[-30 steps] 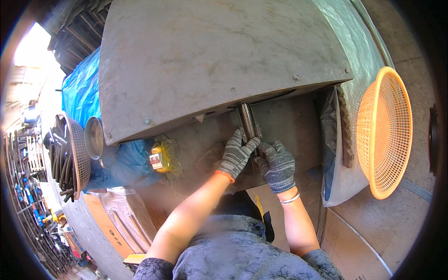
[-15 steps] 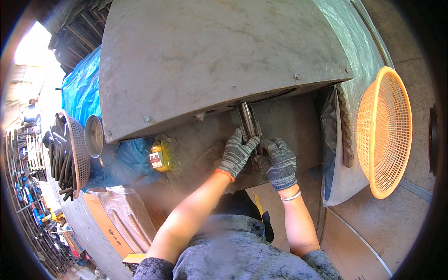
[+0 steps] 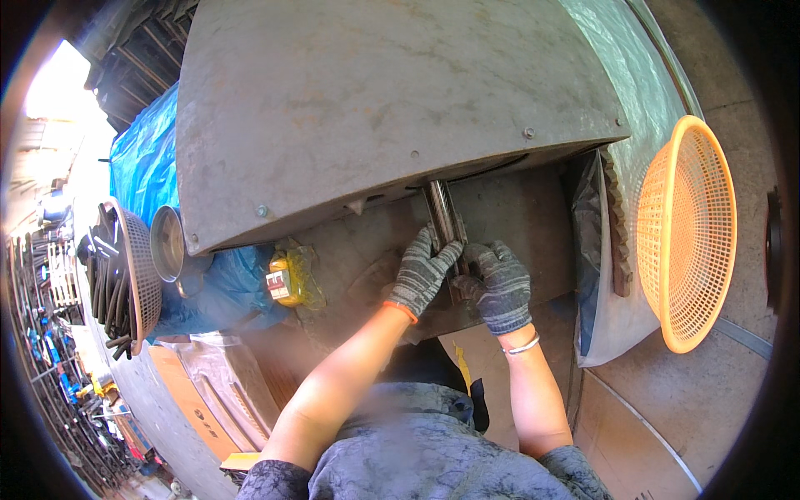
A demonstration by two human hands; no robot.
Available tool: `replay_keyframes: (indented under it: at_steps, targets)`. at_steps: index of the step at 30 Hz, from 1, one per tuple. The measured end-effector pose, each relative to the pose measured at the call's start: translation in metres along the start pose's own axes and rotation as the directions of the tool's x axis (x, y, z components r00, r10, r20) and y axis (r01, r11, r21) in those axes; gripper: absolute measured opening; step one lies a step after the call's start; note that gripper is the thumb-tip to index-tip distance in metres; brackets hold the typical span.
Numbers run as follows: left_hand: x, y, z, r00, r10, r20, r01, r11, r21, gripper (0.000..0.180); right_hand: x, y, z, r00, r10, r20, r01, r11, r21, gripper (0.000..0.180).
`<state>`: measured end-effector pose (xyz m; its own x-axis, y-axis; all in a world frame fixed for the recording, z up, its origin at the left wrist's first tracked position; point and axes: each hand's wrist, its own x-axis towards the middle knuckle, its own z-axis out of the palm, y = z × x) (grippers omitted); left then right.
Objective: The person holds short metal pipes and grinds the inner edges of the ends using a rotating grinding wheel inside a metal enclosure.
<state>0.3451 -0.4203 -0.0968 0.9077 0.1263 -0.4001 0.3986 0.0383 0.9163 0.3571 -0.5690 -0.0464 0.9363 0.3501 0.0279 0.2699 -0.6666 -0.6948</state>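
Note:
A shiny, ridged metal cylinder [image 3: 442, 208] juts toward me from under a large grey metal cover [image 3: 392, 83]. My left hand [image 3: 423, 271], in a grey knit glove, is closed at the cylinder's near end, thumb pointing right. Close on its right is my right hand [image 3: 497, 287], gloved alike, with bent fingers and thumb pinched together beside the cylinder. Between the two hands runs a narrow dark strip of metal. Whatever small piece the fingers may hold is hidden by the gloves.
An orange plastic basket [image 3: 671, 242] stands at the right, beside plastic sheeting. To the left are a basket of dark rods [image 3: 142, 271], a metal pan [image 3: 168, 243], blue sheeting [image 3: 148, 154] and a yellow-wrapped packet [image 3: 296, 275]. Bolt heads stud the cover's near edge.
Both hands stay at the cylinder in nearly the same pose. The right hand's fingers have shifted very slightly; the whole view has moved a touch.

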Motion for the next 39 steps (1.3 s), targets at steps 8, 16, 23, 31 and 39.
replay_keyframes:
  at_steps: [8, 16, 23, 31, 39]
  targets:
    - [0.000, 0.001, -0.001, 0.999, -0.035, 0.027, 0.035, 0.999, -0.033, 0.031, -0.001, 0.004, 0.000, 1.000, -0.001, 0.023, 0.001, 1.000, -0.015, 0.043]
    - [0.000, -0.001, 0.000, 0.999, -0.051, 0.015, 0.051, 0.998, -0.021, 0.033, -0.002, 0.009, 0.003, 1.000, -0.011, 0.029, 0.012, 0.999, -0.045, 0.047]
    - [-0.002, 0.008, -0.001, 0.999, -0.031, 0.012, 0.031, 0.999, -0.009, 0.033, 0.001, 0.003, -0.002, 0.996, 0.043, 0.077, -0.042, 0.999, -0.012, 0.048]
    - [0.000, 0.001, 0.000, 0.999, -0.031, 0.008, 0.031, 0.999, -0.027, 0.029, 0.002, 0.004, -0.001, 1.000, -0.021, 0.021, 0.021, 0.999, -0.041, 0.047]
    - [-0.001, 0.003, 0.000, 1.000, -0.002, -0.009, 0.002, 1.000, -0.009, 0.029, 0.005, 0.001, -0.005, 0.999, -0.001, 0.040, 0.002, 1.000, -0.020, 0.048]
